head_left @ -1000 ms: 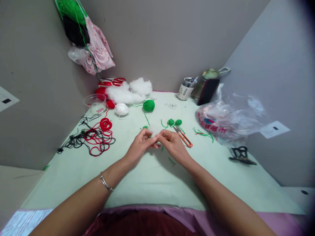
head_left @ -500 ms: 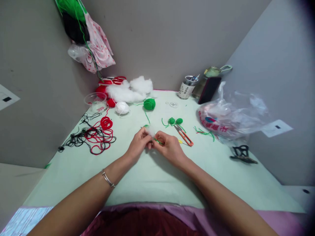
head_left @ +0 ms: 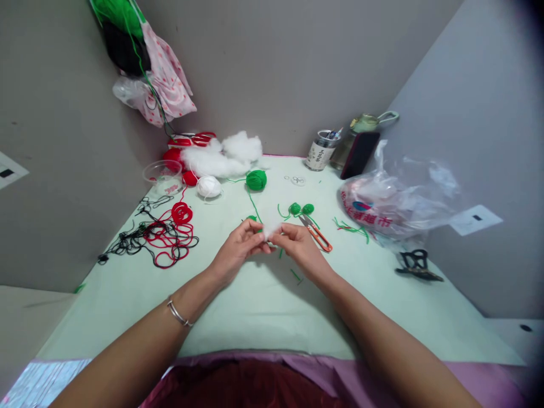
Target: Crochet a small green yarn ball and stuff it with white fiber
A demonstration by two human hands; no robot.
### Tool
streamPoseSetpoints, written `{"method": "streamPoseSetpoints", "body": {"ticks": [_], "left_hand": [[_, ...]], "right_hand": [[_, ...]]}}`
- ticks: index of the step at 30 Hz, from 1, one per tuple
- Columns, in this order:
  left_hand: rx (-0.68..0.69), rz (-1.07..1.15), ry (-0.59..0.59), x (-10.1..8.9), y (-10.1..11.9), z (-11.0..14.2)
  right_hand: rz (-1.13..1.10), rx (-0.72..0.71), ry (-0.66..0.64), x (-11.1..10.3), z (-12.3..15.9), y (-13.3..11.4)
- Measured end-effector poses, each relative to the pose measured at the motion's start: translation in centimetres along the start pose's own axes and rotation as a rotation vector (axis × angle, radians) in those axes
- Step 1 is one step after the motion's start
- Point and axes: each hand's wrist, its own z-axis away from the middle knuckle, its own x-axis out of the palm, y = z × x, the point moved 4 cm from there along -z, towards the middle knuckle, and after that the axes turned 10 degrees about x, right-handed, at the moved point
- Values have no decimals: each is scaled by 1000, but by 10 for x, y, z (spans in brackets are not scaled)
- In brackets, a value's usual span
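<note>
My left hand (head_left: pixel 238 249) and my right hand (head_left: pixel 300 246) meet above the middle of the pale green table (head_left: pixel 263 306). Both pinch a small tuft of white stuffing (head_left: pixel 271 229) between their fingertips. A bit of green yarn (head_left: pixel 252 218) shows at my left fingertips. Orange-handled snips (head_left: pixel 317 235) lie just right of my right hand. Two small green crocheted balls (head_left: pixel 301 209) sit beyond the snips. A silver bangle (head_left: pixel 177 313) is on my left wrist.
A green yarn ball (head_left: pixel 256 180), a white ball (head_left: pixel 209 186), a heap of white stuffing (head_left: pixel 225 156) and red yarn balls (head_left: pixel 178 161) lie at the back. Tangled red and black yarn (head_left: pixel 161 235) is left. A plastic bag (head_left: pixel 395 198), black clip (head_left: pixel 414 265), tin (head_left: pixel 318 152) and phone (head_left: pixel 357 156) stand right.
Half a second ago my hands were pressed close together with green yarn showing at the right fingers; now they have drawn slightly apart and the white tuft shows between them.
</note>
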Motion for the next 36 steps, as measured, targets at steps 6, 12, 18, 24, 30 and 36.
{"method": "streamPoseSetpoints", "body": {"ticks": [6,12,18,24,30,36], "left_hand": [[40,-97,35,-6,-8,-7],[37,-117,90,-9,-12,-9],[-20,-18,64,1,-11,0],[-35,-16,63,-1,-8,-1],[50,-102,85,-5,-7,-7],[206,-223,177,-9,-2,-7]], "right_hand": [[61,-14,-69,8,7,0],[269,-16,105,10,3,6],[264,16,151,2,-3,10],[234,-8,70,-1,-3,7],[214,-50,-58,13,10,-2],[233,-98,-47,14,10,0]]}}
